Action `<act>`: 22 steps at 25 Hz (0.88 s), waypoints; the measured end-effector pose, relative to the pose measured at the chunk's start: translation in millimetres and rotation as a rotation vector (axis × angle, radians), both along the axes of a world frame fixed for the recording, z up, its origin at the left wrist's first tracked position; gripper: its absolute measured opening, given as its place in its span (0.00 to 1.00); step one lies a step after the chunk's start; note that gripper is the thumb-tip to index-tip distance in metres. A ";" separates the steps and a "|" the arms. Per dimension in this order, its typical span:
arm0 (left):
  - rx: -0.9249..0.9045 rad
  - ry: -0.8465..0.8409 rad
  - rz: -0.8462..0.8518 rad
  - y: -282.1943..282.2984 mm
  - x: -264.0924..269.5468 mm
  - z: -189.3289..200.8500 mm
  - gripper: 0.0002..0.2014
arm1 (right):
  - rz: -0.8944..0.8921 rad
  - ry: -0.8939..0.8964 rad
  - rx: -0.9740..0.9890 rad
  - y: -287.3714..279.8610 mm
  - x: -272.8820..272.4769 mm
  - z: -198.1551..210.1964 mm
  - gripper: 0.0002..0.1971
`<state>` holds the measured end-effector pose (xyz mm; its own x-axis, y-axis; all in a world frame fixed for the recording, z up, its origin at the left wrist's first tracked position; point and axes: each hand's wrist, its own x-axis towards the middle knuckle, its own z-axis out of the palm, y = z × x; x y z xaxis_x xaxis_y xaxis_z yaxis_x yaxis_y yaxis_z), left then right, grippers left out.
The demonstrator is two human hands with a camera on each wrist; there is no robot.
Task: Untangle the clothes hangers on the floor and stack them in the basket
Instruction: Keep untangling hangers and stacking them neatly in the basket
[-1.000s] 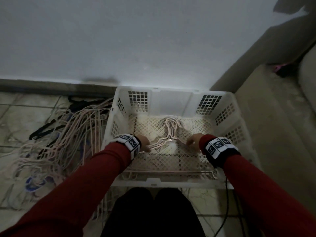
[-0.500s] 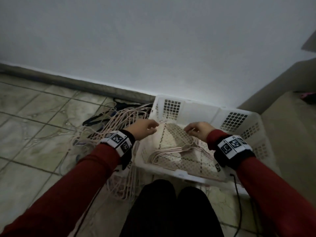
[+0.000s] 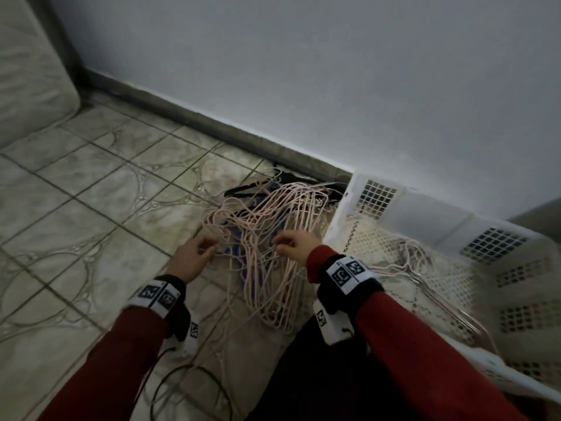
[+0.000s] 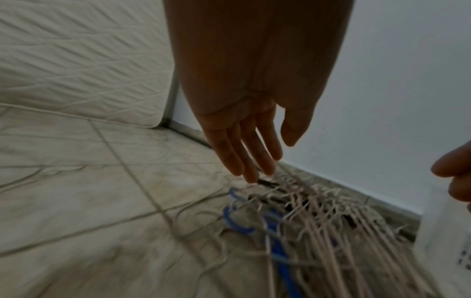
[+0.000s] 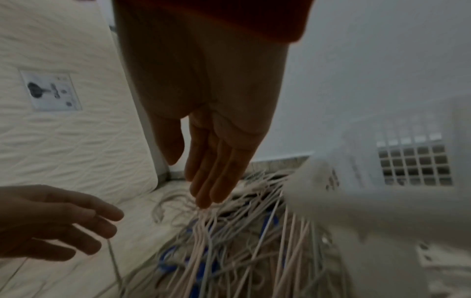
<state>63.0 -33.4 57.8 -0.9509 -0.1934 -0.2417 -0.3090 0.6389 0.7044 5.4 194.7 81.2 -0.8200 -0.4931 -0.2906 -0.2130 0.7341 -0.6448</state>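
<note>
A tangled heap of thin pale pink hangers (image 3: pixel 273 235) (image 4: pixel 331 221) (image 5: pixel 242 231), with blue ones (image 4: pixel 237 221) and black ones (image 3: pixel 252 188) mixed in, lies on the tiled floor left of a white lattice basket (image 3: pixel 510 302) (image 5: pixel 382 211). A few pink hangers (image 3: pixel 416 262) lie flat inside the basket. My left hand (image 3: pixel 197 253) (image 4: pixel 254 155) hovers at the heap's left edge, fingers relaxed and holding nothing. My right hand (image 3: pixel 293 243) (image 5: pixel 209 173) hangs over the heap's middle, fingers straight and empty.
A quilted mattress (image 3: pixel 27 71) (image 4: pixel 76 60) leans in the far left corner. The wall and dark skirting (image 3: pixel 212 123) run behind the heap and basket. A black cable (image 3: pixel 188 387) loops on the floor by my knees (image 3: pixel 318 375). Bare tiles (image 3: pixel 76 208) spread to the left.
Both hands have left the basket and the hangers laid in it, swinging left to the floor heap. My view has turned left, bringing the mattress into sight.
</note>
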 end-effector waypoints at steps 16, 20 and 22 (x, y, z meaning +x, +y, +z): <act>0.390 -0.333 0.057 47.3 -7.5 -129.7 0.17 | -0.188 -0.450 -0.133 -45.4 12.0 -96.0 0.26; 0.382 -0.237 0.025 54.5 3.5 -89.3 0.15 | -0.186 -0.379 -0.089 -43.6 13.4 -93.1 0.18; 0.393 -0.181 -0.028 54.6 9.3 -73.3 0.15 | -0.275 -0.352 -0.147 -43.0 17.2 -86.5 0.17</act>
<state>72.2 21.2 -15.5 -0.8898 -0.0275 -0.4555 -0.4365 0.3427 0.8319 22.7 151.6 -5.2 -0.7902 -0.3277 -0.5179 0.2270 0.6284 -0.7440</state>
